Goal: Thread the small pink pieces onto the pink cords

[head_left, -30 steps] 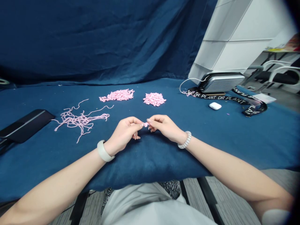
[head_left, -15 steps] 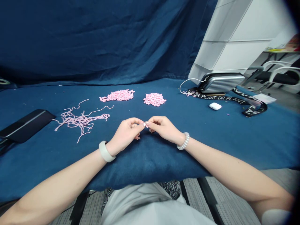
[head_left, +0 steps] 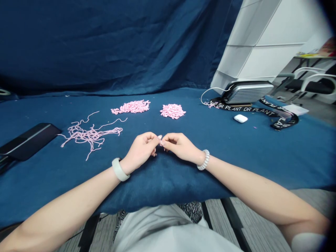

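Observation:
My left hand (head_left: 143, 147) and my right hand (head_left: 181, 146) meet at the fingertips above the front part of the blue cloth (head_left: 199, 129). Thumb and forefinger are pinched together on each hand. Whatever lies between the fingertips is too small and too covered to name. Beyond them sit two heaps of small pink knotted yarn pieces, a longer heap (head_left: 132, 106) and a rounder heap (head_left: 172, 111). To the left of my left hand lies a loose tangle of pale pink yarn strands (head_left: 89, 134).
At far left lies a dark flat object (head_left: 31, 141) with a pale stripe. On the right are a silver ribbed case (head_left: 250, 92), a black lettered lanyard (head_left: 244, 110) and a white earbud case (head_left: 240, 118). A blue curtain (head_left: 110, 45) hangs behind.
My right hand has shifted slightly down and left, its fingertips now lower against those of my left hand. My left hand stays nearly in place, still pinching. The yarn heaps are unchanged.

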The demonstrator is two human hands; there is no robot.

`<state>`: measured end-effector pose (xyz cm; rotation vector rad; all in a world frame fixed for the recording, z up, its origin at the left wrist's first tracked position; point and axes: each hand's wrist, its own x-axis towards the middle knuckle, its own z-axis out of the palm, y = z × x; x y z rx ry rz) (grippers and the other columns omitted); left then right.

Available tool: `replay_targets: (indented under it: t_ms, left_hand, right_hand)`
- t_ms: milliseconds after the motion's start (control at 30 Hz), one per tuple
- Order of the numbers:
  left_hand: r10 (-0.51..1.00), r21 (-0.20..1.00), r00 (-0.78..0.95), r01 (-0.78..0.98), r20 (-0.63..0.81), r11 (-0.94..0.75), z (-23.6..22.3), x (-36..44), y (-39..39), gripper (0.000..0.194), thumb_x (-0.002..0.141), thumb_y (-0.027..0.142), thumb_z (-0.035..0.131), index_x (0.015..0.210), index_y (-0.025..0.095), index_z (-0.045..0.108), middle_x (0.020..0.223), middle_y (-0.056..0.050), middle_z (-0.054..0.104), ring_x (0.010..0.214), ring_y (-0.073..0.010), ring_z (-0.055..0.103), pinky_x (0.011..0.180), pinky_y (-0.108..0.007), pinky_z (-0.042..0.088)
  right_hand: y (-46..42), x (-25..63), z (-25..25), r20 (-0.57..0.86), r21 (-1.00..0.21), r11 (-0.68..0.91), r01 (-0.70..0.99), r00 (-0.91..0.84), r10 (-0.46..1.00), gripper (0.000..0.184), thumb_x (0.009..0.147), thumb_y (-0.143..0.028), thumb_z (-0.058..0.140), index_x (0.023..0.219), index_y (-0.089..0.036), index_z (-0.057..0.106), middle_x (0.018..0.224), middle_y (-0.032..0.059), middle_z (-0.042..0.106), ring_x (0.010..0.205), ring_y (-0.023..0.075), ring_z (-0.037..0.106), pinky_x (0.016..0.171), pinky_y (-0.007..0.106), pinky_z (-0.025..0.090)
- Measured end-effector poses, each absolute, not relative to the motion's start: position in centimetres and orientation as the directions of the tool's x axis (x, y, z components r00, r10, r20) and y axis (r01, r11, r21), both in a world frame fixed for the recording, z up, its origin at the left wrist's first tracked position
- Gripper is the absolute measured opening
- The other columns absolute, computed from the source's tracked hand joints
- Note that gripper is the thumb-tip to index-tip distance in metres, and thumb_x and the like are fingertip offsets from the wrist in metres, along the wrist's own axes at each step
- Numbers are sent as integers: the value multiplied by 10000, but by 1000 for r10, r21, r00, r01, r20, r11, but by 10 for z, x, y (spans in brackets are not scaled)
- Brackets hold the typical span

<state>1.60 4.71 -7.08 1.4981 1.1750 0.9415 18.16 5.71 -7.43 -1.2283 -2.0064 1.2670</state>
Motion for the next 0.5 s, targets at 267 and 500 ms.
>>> replay_targets:
  t_ms: [267, 500]
  left_hand:
    - [973, 995, 209, 25, -100, 97, -69, 15, 48, 343, 817, 484, 494, 787, 144, 525, 554, 23, 480, 430, -67, 441, 479, -208, 444]
    - [988, 997, 140, 49, -64, 57, -68, 10, 54, 318, 812, 449, 504, 803, 134, 541, 549, 16, 481, 435, -71, 453, 490, -211, 449]
  right_hand:
    - [60, 180, -72, -122, -891, 126, 436, -499, 858, 670, 727, -662, 309, 935, -49, 483, 852, 27, 534, 628, -134, 400, 622, -21, 345]
    - [76, 191, -79, -3, -823, 204, 530, -363, 932, 637, 754, -629, 296, 945, -68, 529, 862, 12, 540, 676, -136, 385, 666, -22, 289]
